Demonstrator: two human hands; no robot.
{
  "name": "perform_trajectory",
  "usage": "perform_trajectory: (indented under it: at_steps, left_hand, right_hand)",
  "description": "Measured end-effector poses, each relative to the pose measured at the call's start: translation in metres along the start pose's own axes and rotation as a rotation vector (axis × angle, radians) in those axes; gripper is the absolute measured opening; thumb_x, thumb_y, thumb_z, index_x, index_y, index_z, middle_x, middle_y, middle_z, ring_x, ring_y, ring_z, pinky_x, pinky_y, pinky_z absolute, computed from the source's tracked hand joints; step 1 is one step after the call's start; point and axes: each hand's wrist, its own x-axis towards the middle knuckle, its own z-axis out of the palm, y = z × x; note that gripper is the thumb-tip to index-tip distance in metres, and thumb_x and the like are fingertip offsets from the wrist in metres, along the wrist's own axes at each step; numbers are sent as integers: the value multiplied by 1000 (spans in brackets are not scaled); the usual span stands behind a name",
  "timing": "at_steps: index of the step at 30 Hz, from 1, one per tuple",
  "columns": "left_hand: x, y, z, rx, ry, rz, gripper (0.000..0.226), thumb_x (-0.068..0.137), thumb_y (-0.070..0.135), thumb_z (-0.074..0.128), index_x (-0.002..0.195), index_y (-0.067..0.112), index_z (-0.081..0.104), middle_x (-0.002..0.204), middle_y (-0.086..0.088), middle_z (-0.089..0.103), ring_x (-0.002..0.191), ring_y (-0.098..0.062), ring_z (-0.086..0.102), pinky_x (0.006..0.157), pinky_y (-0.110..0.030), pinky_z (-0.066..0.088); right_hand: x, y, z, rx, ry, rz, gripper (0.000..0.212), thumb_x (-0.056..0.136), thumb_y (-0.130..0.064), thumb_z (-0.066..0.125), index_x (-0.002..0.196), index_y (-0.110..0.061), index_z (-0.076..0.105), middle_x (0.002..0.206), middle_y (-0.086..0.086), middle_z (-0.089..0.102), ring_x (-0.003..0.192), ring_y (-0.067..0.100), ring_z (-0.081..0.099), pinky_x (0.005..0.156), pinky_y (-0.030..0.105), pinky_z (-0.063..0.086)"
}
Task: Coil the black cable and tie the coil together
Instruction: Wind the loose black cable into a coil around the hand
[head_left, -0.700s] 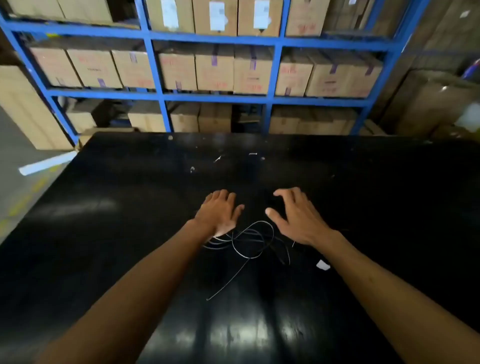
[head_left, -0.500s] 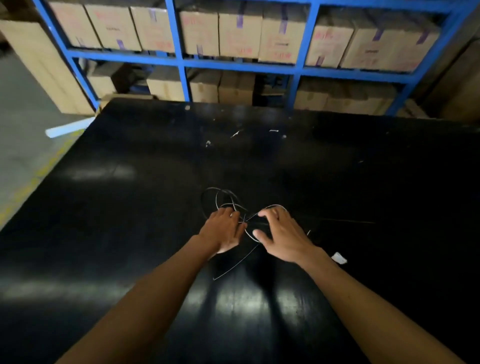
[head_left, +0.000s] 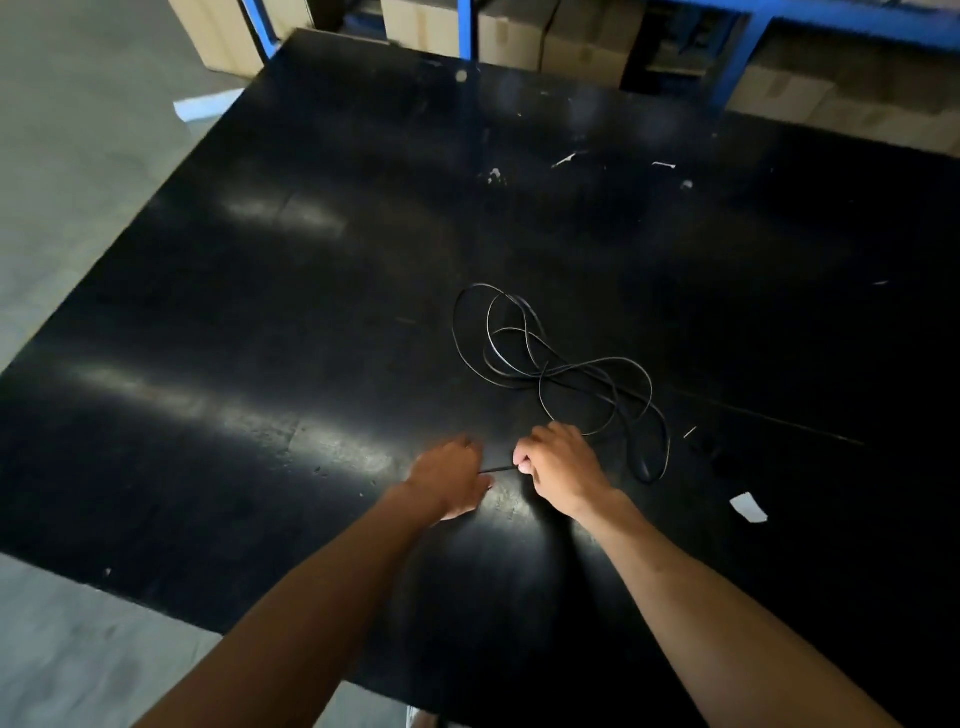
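Note:
A thin black cable (head_left: 540, 358) lies in loose tangled loops on the black table (head_left: 260, 312), just beyond and to the right of my hands. One short straight stretch of it runs between my two hands near the table's front. My left hand (head_left: 449, 480) is closed on one end of that stretch. My right hand (head_left: 561, 467) pinches the same stretch with its fingers curled. The rest of the cable trails from my right hand into the loops.
A white paper scrap (head_left: 748, 506) lies right of my right forearm, and small white bits (head_left: 566, 158) sit farther back. Blue shelving (head_left: 737, 57) with cardboard boxes (head_left: 519, 36) stands behind the table. Grey floor (head_left: 67, 156) lies to the left.
My hands have pulled back toward the table's front and closed on a stretch of cable, leaving the loops lying beyond them. The camera has tilted down.

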Motion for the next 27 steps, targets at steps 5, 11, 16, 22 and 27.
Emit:
perform_trajectory:
  at_steps: [5,11,16,22,27]
  left_hand:
    - [3,1,-15,-170,-69,-82,38,103,36,43,109,5,65,117,-21,67,109,-39,62,87,-40,50]
    - [8,24,-47,-619,-250,-87,51,106,37,37,99,0,72,82,-14,71,72,-24,63,69,-31,50]
    - [3,48,-69,-683,-441,8,55,108,37,31,121,-4,66,117,-23,71,94,-28,65,92,-43,52]
    - [-5,77,-87,-805,-586,117,50,106,41,37,133,5,60,126,-19,68,106,-25,65,103,-46,47]
    - [-15,93,-114,-861,-752,185,53,107,36,33,151,6,36,141,-22,57,124,-35,57,108,-52,40]
  right_hand:
    - [0,6,-35,74,94,-75,20,94,-8,63,110,-19,64,110,6,60,93,32,63,86,41,45]
    - [-2,20,-97,62,196,-132,14,98,-17,61,112,-21,65,113,6,55,85,32,66,66,46,53]
    - [-15,25,-136,9,249,-171,16,99,-22,62,114,-25,69,114,3,56,85,28,62,70,32,44]
    - [-39,26,-176,37,285,-204,13,100,-22,61,109,-27,70,112,-1,57,83,23,59,78,36,45]
    - [-54,33,-198,8,305,-135,15,100,-28,60,112,-33,68,111,-6,58,86,16,54,76,29,37]
